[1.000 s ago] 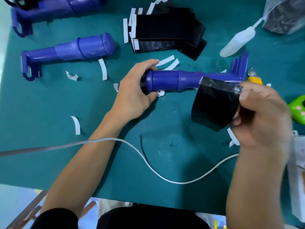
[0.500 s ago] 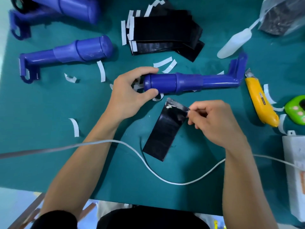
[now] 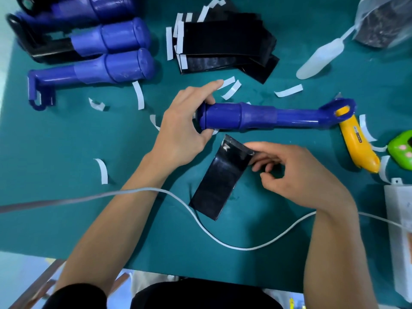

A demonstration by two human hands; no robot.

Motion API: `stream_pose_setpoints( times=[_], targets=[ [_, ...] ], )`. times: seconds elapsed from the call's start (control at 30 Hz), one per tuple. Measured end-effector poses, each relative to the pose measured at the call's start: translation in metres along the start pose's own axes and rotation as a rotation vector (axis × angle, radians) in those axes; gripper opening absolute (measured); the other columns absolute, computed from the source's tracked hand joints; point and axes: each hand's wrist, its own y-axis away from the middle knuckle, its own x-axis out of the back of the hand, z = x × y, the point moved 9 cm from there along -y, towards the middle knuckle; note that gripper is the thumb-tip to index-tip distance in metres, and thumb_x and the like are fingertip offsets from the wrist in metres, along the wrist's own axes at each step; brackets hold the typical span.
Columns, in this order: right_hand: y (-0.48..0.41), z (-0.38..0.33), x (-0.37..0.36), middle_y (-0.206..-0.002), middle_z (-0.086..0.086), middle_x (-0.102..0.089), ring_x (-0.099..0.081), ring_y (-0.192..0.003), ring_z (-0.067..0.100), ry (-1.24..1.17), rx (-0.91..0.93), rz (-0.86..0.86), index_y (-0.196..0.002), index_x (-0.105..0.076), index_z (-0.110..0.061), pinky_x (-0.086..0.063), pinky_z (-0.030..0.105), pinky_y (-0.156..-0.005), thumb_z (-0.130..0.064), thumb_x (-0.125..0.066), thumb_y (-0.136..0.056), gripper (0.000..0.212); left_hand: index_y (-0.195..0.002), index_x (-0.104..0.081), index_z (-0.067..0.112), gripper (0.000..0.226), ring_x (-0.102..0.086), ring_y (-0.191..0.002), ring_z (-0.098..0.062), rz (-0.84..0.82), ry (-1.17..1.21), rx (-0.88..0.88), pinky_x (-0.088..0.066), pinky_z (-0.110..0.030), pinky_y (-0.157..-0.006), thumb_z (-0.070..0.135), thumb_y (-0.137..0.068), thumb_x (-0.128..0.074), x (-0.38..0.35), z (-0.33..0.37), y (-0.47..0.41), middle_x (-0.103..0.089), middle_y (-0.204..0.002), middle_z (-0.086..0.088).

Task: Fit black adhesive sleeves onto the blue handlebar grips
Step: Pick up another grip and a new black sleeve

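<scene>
Teal desk (image 3: 66,141) fills the view; near its middle the long blue plastic handlebar grip (image 3: 256,118) is held roughly level, thick end to the left; the left hand (image 3: 185,128) curls fingers and thumb round that thick end; no black shows anywhere on this grip, so its fitting is, I judge, not yet begun. Just below it and apart from it, a flat glossy black adhesive sleeve (image 3: 220,177) lies slantwise on the desk; the right hand (image 3: 296,172) pinches its upper right corner with curled fingers, perhaps to lift it or to free its backing; which, I cannot tell. At the upper left more blue grips (image 3: 111,68) lie side by side; whether they are finished I cannot say. Curled white backing strips (image 3: 138,94) lie scattered about, which suggests several sleeves are already peeled; a stack of black sleeves (image 3: 225,41) waits at the top, so plenty seems left. A yellow utility knife (image 3: 356,141) lies by the grip's right end; a white cable (image 3: 200,219) loops across the near side.
</scene>
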Motion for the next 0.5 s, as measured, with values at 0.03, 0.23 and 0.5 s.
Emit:
stream_pose_setpoints(
  times=[0.03,0.23,0.5],
  targets=[
    [0.000,0.001,-0.003,-0.111,-0.017,-0.074,-0.072,-0.100,0.013,-0.047,-0.005,-0.032,-0.142,-0.060,-0.041,-0.053,0.020,-0.086,0.007,-0.063,-0.081,0.078,-0.150,-0.050,0.027,0.090,-0.054,-0.111,-0.012,-0.014,0.000,0.030,-0.044,-0.023,-0.100,-0.002,-0.070,-0.082,-0.001,-0.003,0.000,-0.053,-0.118,0.017],
    [-0.002,0.004,-0.005,-0.115,-0.015,-0.074,-0.072,-0.110,0.014,-0.126,0.000,-0.073,-0.149,-0.053,-0.040,-0.053,0.022,-0.092,-0.007,-0.069,-0.079,0.079,-0.128,-0.068,0.025,0.062,-0.051,-0.112,-0.011,-0.026,-0.111,0.118,-0.039,-0.030,-0.105,0.004,-0.071,-0.078,-0.001,-0.006,0.001,-0.062,-0.120,0.019],
    [-0.015,0.003,-0.010,-0.095,-0.010,-0.078,-0.073,-0.087,0.013,-0.281,-0.054,0.099,-0.111,-0.069,-0.044,-0.056,0.024,-0.087,-0.025,-0.082,-0.073,0.044,-0.129,-0.055,0.032,0.072,-0.062,-0.113,0.002,-0.058,0.077,0.201,-0.042,-0.007,-0.089,0.016,-0.067,-0.087,0.001,-0.018,-0.001,-0.068,-0.120,0.021]
  ],
)
